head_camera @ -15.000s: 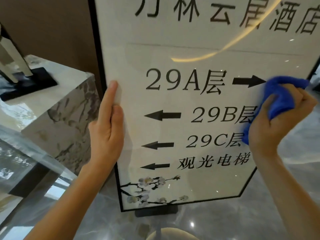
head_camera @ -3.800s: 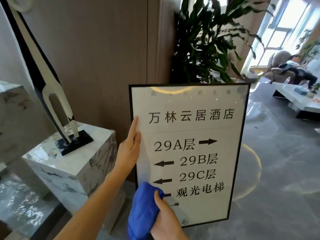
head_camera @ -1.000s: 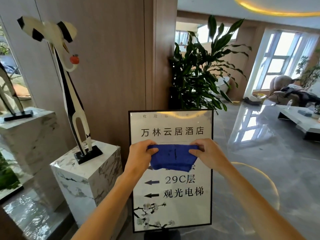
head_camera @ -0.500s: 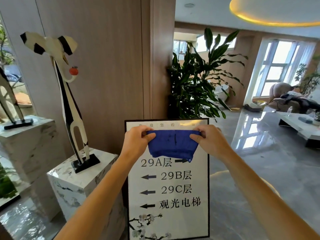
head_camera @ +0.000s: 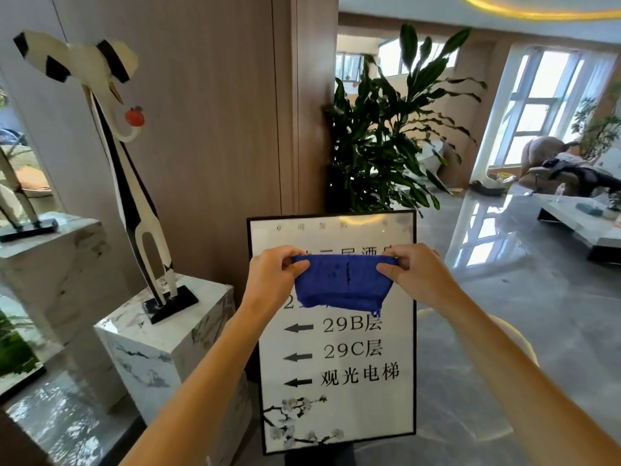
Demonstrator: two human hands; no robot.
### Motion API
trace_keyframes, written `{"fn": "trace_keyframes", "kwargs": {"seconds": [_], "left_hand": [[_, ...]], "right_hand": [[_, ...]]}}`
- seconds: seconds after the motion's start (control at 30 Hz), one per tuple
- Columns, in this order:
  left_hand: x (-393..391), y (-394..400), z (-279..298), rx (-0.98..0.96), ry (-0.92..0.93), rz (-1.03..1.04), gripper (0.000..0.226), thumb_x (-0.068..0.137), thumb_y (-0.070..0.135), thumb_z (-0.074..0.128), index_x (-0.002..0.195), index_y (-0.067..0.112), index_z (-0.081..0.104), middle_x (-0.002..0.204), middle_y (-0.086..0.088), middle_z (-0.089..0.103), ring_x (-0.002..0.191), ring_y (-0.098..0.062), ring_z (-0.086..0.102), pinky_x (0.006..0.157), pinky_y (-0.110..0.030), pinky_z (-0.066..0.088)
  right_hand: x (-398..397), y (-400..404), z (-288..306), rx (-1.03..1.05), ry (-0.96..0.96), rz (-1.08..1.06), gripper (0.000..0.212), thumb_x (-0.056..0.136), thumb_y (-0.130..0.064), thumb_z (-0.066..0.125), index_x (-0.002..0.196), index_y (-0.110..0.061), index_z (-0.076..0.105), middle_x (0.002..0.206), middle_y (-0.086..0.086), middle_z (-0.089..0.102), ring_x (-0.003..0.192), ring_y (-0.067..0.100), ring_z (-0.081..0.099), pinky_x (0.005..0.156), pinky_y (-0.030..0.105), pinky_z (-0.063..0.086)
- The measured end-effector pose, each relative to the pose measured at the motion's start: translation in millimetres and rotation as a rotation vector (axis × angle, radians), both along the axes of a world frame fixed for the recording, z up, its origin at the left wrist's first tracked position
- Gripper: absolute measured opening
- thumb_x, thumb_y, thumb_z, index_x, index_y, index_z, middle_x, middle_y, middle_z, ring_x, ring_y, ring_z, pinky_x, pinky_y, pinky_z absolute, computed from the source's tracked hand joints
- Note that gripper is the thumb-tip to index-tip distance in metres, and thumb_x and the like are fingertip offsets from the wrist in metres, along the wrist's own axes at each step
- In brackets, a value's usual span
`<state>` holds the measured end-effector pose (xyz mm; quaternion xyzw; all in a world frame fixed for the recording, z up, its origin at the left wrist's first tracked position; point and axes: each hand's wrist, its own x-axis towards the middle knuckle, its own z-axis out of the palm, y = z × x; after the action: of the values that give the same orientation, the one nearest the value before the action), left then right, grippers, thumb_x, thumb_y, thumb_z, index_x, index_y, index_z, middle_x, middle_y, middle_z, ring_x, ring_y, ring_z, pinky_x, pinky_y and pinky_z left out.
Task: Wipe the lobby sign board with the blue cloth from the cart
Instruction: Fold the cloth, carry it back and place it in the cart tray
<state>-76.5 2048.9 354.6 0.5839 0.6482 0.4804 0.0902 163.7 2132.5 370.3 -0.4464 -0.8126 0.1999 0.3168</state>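
Note:
The lobby sign board (head_camera: 339, 408) is a white panel in a thin black frame, standing upright on the floor in front of me, with black arrows, floor numbers and a blossom branch at the bottom. I hold the blue cloth (head_camera: 342, 282) stretched flat in front of the board's upper half. My left hand (head_camera: 274, 277) pinches its left top corner. My right hand (head_camera: 415, 272) pinches its right top corner. The cloth hides part of the title line and the 29A line. I cannot tell whether the cloth touches the board.
A marble pedestal (head_camera: 161, 344) with a tall black-and-white bird sculpture (head_camera: 134, 183) stands just left of the board. A large potted plant (head_camera: 386, 139) is behind it. Glossy grey floor (head_camera: 524, 314) opens to the right, with a low white table (head_camera: 581, 223) and armchair (head_camera: 547, 166) far off.
Both hands, still holding the cloth spread between them, have shifted slightly lower against the board compared with half a second ago. The view has tilted a little.

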Motion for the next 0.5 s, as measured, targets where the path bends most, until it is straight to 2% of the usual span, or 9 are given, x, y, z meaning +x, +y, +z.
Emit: {"fn": "trace_keyframes", "kwargs": {"seconds": [0.07, 0.13, 0.23, 0.3, 0.43, 0.5], "left_hand": [[-8.6, -3.8, -8.5, -0.011, -0.021, -0.001, 0.014, 0.095, 0.013, 0.065, 0.107, 0.012, 0.073, 0.086, 0.008, 0.066, 0.078, 0.001, 0.06, 0.061, 0.001, 0.046], [-18.2, -7.4, -20.1, -0.031, -0.029, -0.001, 0.013, 0.094, 0.012, 0.067, 0.105, 0.013, 0.074, 0.081, 0.014, 0.065, 0.077, 0.003, 0.06, 0.062, 0.002, 0.044], [-32.6, -11.3, -43.5, -0.076, -0.029, -0.024, 0.012, 0.093, 0.011, 0.067, 0.103, 0.014, 0.074, 0.084, 0.008, 0.068, 0.077, -0.003, 0.062, 0.062, 0.001, 0.044], [-40.5, -14.4, -59.4, -0.107, -0.037, -0.052, 0.013, 0.093, 0.011, 0.067, 0.103, 0.014, 0.075, 0.088, 0.002, 0.072, 0.08, -0.01, 0.065, 0.062, -0.002, 0.046], [-49.8, -22.6, -90.4, -0.153, -0.07, -0.109, 0.015, 0.093, 0.011, 0.067, 0.106, 0.012, 0.075, 0.087, 0.005, 0.07, 0.078, 0.0, 0.062, 0.063, -0.001, 0.046], [-52.4, -26.9, -105.1, -0.181, -0.079, -0.148, 0.015, 0.093, 0.01, 0.067, 0.105, 0.012, 0.076, 0.083, 0.01, 0.068, 0.076, 0.004, 0.061, 0.063, 0.0, 0.044]], "right_hand": [[-7.2, -7.5, -7.1, -0.03, 0.023, -0.003, 0.016, 0.092, -0.019, 0.07, 0.079, -0.027, 0.066, 0.069, -0.014, 0.068, 0.063, -0.005, 0.062, 0.056, 0.004, 0.044], [-14.9, -15.8, -16.7, -0.063, 0.027, -0.003, 0.015, 0.091, -0.018, 0.07, 0.081, -0.029, 0.069, 0.072, -0.014, 0.07, 0.067, -0.006, 0.065, 0.06, 0.005, 0.045], [-25.1, -27.0, -37.0, -0.144, 0.033, -0.05, 0.008, 0.09, -0.016, 0.071, 0.087, -0.023, 0.074, 0.078, -0.008, 0.074, 0.076, 0.003, 0.069, 0.074, 0.024, 0.055], [-31.3, -35.2, -50.8, -0.186, 0.029, -0.083, 0.006, 0.089, -0.016, 0.072, 0.093, -0.015, 0.077, 0.082, -0.001, 0.076, 0.081, 0.012, 0.072, 0.081, 0.033, 0.058], [-38.5, -56.6, -80.8, -0.262, 0.044, -0.159, 0.006, 0.089, -0.015, 0.073, 0.092, -0.019, 0.076, 0.081, -0.004, 0.076, 0.081, 0.008, 0.072, 0.078, 0.031, 0.055], [-40.4, -67.6, -96.0, -0.317, 0.045, -0.207, 0.008, 0.089, -0.014, 0.072, 0.095, -0.016, 0.077, 0.084, 0.003, 0.077, 0.083, 0.016, 0.073, 0.081, 0.036, 0.056]]}}
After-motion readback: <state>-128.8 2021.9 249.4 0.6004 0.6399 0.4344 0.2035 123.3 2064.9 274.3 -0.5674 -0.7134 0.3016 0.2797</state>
